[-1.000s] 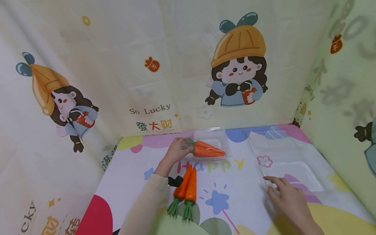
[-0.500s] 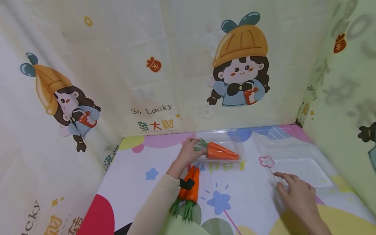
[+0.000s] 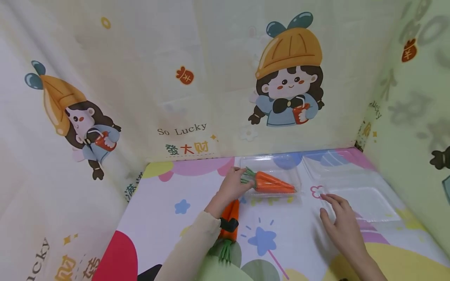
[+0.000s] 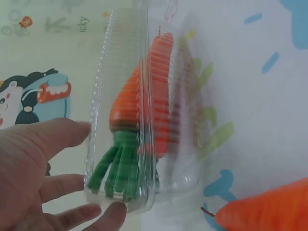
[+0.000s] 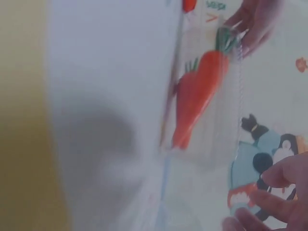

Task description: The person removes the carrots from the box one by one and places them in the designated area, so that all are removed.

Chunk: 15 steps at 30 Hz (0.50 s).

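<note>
My left hand (image 3: 233,185) grips the left end of a clear plastic box (image 3: 297,171), beside the green carrot tops. Orange carrots (image 3: 272,182) lie inside; in the left wrist view, the box (image 4: 147,96) has clear plastic on both sides of a ridged rim. Under my left forearm lie more carrots (image 3: 230,212), partly covered by the sleeve and a black wrist strap. My right hand (image 3: 342,222) hovers with spread, loosely bent fingers by the left edge of a second clear box (image 3: 358,203), holding nothing. In the right wrist view, its fingers (image 5: 279,204) stand apart from the carrot box.
The second box lies open, its clear lid (image 3: 337,166) folded back toward the wall. A printed cloth (image 3: 190,230) covers the table. Cartoon-printed curtains (image 3: 218,97) enclose the back and both sides.
My left hand and the carrot box have shifted to the right along the back of the table. My right hand has moved slightly forward, its thumb and fingers spreading wider.
</note>
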Motion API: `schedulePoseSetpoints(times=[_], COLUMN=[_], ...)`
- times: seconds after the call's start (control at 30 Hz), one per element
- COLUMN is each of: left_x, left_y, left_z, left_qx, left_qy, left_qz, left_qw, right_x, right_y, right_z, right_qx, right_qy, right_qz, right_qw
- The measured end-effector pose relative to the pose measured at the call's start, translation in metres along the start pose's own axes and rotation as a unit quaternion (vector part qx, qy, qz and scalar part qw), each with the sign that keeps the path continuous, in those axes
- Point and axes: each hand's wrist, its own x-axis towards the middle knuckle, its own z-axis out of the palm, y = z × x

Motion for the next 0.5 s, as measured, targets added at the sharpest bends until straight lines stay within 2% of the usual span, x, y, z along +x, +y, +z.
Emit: schedulePoseSetpoints(times=[0.17,0.27,0.33,0.4,0.5], left_x=[-0.006,-0.012,-0.017,-0.021,-0.026], left_y=[0.001,0.004,0.007,0.009,0.013], left_z=[0.002,0.002,0.002,0.002,0.001], left_qx=[0.023,0.029,0.041,0.055,0.072], left_qy=[-0.002,-0.004,-0.003,0.000,0.000], left_qz=[0.013,0.020,0.024,0.026,0.026], left_qw=[0.9996,0.9994,0.9989,0.9981,0.9971], right_x=[0.008,0.012,0.014,0.016,0.018], right_y=[-0.007,-0.006,-0.005,-0.004,-0.003], right_z=[0.005,0.007,0.010,0.013,0.017], right_qx=[0.019,0.041,0.067,0.109,0.170], right_qy=[-0.065,-0.116,-0.151,-0.181,-0.200], right_qz=[0.039,0.074,0.104,0.141,0.186], right_qw=[0.997,0.990,0.981,0.967,0.947])
